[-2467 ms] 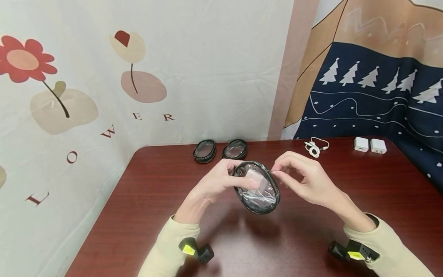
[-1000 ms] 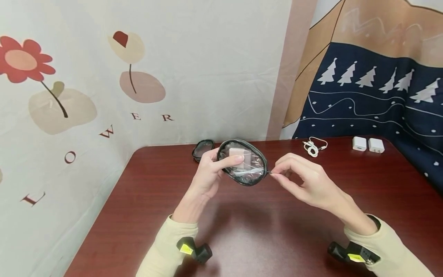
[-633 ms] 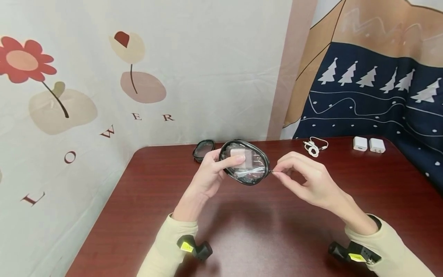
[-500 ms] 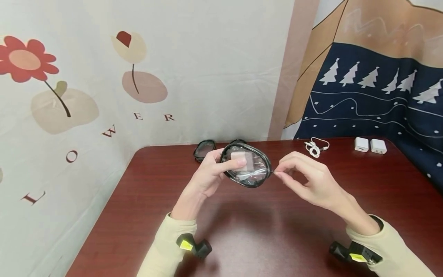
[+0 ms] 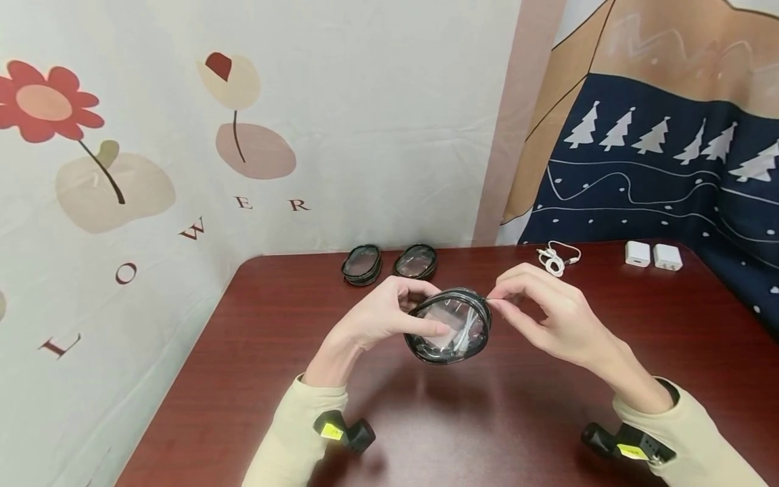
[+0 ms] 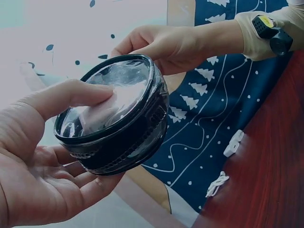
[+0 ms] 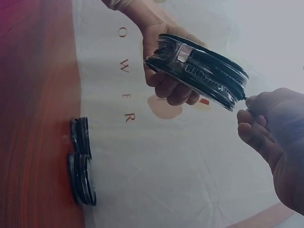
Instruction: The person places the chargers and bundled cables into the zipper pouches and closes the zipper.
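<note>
A round clear pouch with black edging point(image 5: 447, 345) is held above the table, with a white block and a white cable showing through its plastic. My left hand point(image 5: 389, 314) grips it from the left, thumb on the clear face and fingers beneath. At its upper right edge, my right hand point(image 5: 550, 311) pinches the small zipper pull between thumb and index finger. In the left wrist view the pouch's side point(image 6: 128, 147) shows rows of zipper teeth standing apart. The right wrist view also shows parted teeth on the pouch point(image 7: 204, 73), near the right fingertips.
Two similar pouches, a left one point(image 5: 362, 264) and a right one point(image 5: 416, 261), lie at the table's back edge. Farther right are a coiled white cable point(image 5: 552, 262) and two white charger blocks point(image 5: 637, 253) point(image 5: 667, 257). Printed cloth hangs behind the reddish-brown table point(image 5: 274, 338).
The held pouch was raised, then came down and tilted so its zipper side faces upward. The right rear pouch, covered for a while, shows again. Both hands keep their hold.
</note>
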`<state>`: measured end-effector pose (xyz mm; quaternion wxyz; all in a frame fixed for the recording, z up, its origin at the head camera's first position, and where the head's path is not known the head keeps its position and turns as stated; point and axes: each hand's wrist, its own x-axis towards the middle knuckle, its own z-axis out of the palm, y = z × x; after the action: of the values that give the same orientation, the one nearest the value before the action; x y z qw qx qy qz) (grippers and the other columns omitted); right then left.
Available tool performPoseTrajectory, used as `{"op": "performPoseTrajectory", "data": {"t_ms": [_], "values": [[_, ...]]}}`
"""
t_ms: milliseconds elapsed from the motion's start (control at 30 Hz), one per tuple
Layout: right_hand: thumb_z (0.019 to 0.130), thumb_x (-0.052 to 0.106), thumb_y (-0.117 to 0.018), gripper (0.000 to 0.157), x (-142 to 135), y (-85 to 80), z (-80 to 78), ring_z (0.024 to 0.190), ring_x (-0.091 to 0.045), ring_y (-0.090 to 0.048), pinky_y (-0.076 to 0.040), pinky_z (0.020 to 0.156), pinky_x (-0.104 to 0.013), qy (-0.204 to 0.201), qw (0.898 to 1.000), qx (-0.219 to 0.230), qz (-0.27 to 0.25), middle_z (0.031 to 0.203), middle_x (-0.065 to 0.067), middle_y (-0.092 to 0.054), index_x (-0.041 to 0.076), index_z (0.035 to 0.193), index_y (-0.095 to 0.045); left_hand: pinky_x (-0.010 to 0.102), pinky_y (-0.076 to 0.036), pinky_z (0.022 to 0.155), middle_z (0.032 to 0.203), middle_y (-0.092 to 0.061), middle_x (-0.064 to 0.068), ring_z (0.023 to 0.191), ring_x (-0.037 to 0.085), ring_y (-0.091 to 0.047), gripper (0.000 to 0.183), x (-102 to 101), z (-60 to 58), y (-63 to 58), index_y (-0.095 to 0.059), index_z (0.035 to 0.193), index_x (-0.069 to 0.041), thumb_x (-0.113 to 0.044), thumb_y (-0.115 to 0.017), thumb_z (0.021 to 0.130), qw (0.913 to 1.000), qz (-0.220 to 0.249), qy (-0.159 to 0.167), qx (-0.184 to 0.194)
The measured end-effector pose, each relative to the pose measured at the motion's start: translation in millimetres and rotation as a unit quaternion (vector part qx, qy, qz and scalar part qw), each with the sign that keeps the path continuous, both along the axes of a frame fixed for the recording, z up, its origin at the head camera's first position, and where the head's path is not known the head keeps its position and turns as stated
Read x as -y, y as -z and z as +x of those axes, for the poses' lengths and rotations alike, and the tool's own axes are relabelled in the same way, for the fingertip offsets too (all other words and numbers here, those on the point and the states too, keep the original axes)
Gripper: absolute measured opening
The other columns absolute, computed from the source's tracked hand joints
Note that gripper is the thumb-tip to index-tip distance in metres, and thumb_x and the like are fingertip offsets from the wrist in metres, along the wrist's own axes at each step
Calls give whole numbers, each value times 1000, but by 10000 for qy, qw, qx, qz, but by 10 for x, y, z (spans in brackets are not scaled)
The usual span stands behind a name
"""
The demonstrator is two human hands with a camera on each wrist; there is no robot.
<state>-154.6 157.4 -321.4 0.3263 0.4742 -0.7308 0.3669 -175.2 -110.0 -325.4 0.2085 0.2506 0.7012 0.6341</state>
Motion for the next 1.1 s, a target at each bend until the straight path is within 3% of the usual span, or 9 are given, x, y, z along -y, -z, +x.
{"op": "performPoseTrajectory", "data": {"t_ms": [233, 600, 867, 1100], "values": [[101, 35, -62, 34, -17, -14, 6, 89, -9, -58, -48, 82, -12, 110, 9999, -22, -87, 95, -5, -68, 2, 101, -70, 30, -55, 74, 93, -75, 9, 77, 18, -69, 42, -8, 33, -16, -74, 114, -4, -12, -85, 74, 9986, 15, -517, -115], [102, 33, -61, 34, -15, -38, 9, 90, -11, -59, -48, 84, -12, 113, 9997, -196, -116, 94, -7, -67, 0, 101, -70, 27, -55, 68, 81, -73, 5, 70, 13, -66, 39, -48, 58, -17, -72, 110, 4, -4, -81, 73, 9925, 768, -951, -11], [103, 34, -60, 35, -24, -48, 19, 88, -10, -58, -48, 81, -11, 207, 9995, -234, -52, 94, -6, -67, 0, 100, -69, 27, -53, 77, 79, -73, 2, 77, 14, -65, 33, -67, 49, -29, -73, 106, 2, -3, -78, 73, 9865, 1117, -1164, 270], [103, 33, -60, 35, 8, -36, 31, 87, -12, -58, -48, 82, -11, 189, 9992, -322, -174, 94, -8, -67, -1, 99, -69, 27, -53, 80, 82, -74, 0, 81, 12, -67, 47, -104, 72, -35, -67, 118, 8, -5, -77, 74, 9798, 1326, -1406, 511]]}}
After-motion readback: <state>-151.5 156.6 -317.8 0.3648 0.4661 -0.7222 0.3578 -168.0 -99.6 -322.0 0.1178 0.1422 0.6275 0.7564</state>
